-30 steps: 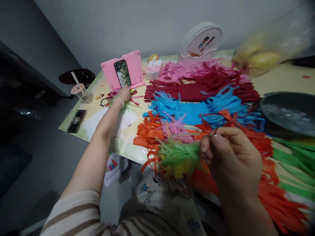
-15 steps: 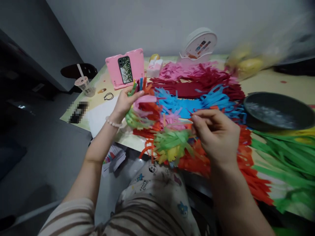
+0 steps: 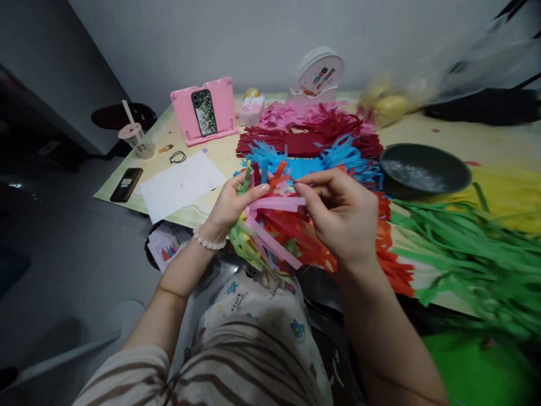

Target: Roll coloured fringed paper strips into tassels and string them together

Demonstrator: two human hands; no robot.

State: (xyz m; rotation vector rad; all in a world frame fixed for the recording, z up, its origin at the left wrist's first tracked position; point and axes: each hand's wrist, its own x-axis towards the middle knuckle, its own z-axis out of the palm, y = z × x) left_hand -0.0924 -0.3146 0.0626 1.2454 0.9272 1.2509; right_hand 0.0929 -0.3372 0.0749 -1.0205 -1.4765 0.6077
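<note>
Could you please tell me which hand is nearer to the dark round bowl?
The right hand: it is left of and nearer the camera than the dark round bowl. The left hand is farther left, holding multicoloured strips.

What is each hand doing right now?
Left hand: closed, holding a bundle of colourful strips.
Right hand: closed, thumb and forefinger pinched; what they hold, if anything, is too small to tell.

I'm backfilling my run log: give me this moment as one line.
left hand: holding multicolored strip bundle | right hand: pinched close beside bundle | on table: green strips, dark bowl
</note>
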